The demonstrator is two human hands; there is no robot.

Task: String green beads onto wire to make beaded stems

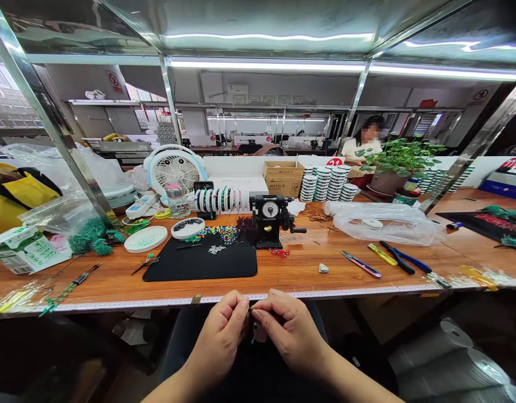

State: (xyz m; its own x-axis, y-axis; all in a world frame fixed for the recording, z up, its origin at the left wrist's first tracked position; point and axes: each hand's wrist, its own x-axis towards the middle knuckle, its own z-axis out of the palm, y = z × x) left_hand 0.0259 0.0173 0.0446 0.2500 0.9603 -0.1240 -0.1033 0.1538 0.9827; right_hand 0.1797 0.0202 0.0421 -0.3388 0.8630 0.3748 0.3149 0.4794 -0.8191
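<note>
Wooden bench [304, 282] under a metal shelf [258, 25], with other workstations behind and a person [351, 148] seated beyond the partition. Left hand [225, 324] and right hand [286, 327] meet in front of the bench edge, above the lap. Thumb and forefinger of each are closed in a pinch on a small piece [254, 331] between them; its pale greenish end hangs below the fingertips, which hide the rest, so its exact nature cannot be told. Step in hand, as judged: fine two-handed adjusting of this piece. Such work calls for a steady hold on one side and small fingertip movements on the other. Beyond the hands: a black mat [237, 267] bearing coloured beads [226, 234], and a cranked machine [271, 215] beside a row of reels [220, 200]. To the right lie a yellow cutter [383, 254] and pliers [403, 261]. Chief hindrance: the fingers themselves, masking the join; the machine stands well apart.
</note>
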